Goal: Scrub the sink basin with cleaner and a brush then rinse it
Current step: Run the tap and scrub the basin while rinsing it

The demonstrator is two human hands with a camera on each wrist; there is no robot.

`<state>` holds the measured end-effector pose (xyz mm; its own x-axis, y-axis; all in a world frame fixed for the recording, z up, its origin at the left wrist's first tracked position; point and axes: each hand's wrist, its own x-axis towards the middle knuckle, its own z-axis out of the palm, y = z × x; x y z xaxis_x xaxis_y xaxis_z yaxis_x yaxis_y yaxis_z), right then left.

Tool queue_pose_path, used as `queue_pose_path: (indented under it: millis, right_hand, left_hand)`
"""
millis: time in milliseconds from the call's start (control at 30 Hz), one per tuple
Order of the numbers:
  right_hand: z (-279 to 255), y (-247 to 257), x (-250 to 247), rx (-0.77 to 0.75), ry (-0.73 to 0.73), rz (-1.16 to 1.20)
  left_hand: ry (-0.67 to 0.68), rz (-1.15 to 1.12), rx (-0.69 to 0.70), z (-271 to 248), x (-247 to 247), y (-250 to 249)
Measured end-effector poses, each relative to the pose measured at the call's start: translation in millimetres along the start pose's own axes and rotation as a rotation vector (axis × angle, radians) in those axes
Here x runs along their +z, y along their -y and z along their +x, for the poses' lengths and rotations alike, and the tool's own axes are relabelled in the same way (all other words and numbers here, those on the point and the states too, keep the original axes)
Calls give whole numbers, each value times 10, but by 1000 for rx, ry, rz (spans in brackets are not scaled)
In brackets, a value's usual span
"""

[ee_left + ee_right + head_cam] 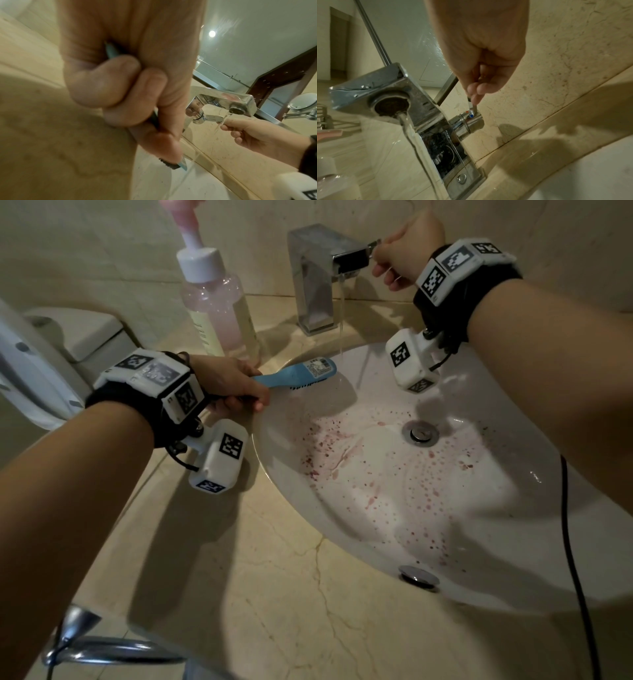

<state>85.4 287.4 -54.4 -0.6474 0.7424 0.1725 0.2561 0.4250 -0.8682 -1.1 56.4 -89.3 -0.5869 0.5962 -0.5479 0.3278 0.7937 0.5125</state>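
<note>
Head view shows your left hand at nine o'clock of the sink basin, fingers curled tight round the handle of the blue brush. The brush head juts past your fingertips toward two o'clock, bristles down, just over the basin's rim, and the thin stream of water falls close by its tip. Your left forearm comes in low from eight o'clock, wrist level over the marble worktop.

Your right hand is up at one o'clock, its fingertips pinching the slim lever on the side of the chrome tap; the other fingers are loosely curled below it. That arm reaches in from three o'clock, wrist raised above the basin.

Reddish spots and pale pink smears cover the basin floor around the drain. A pump bottle of pink liquid stands on the worktop at eleven o'clock, beside the tap
</note>
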Motion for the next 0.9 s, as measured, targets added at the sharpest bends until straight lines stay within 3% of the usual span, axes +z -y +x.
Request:
queue_pose_path:
  millis: [467, 733, 900]
  right_hand:
    - [82, -11, -32, 59, 52, 65]
    - [105, -33, -14, 22, -13, -32]
    - [1, -136, -64, 84, 50, 47]
  left_hand:
    - [-16, 58, -18, -4, -2, -26]
    - [7, 46, -11, 24, -18, 3]
    - [-18, 54, -9, -18, 6, -30]
